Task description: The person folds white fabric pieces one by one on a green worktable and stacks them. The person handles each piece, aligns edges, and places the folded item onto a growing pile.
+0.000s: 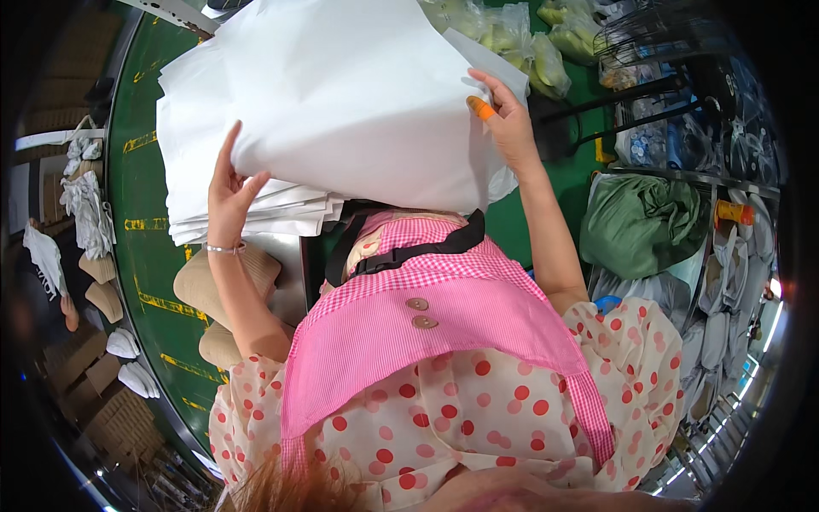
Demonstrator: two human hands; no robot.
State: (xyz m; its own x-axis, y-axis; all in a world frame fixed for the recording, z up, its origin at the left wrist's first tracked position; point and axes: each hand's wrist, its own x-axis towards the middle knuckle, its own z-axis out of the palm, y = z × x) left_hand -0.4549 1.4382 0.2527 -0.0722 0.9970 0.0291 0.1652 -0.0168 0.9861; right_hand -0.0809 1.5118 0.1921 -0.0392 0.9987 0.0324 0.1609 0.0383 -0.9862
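A large white paper sheet curves upward between my two hands, above a stack of white sheets. On its left edge is my left hand, thumb and index finger spread around the curled corner. My right hand grips the sheet's right edge, the thumb on the upper face and wearing an orange finger cot. The fingertips under the paper are partly hidden.
Rounded beige pieces are piled below the stack, left of my lap. Clear bags with yellow-green contents lie beyond the paper. At right stand a black chair and a dark green bag on a shelf. The floor is green with yellow marks.
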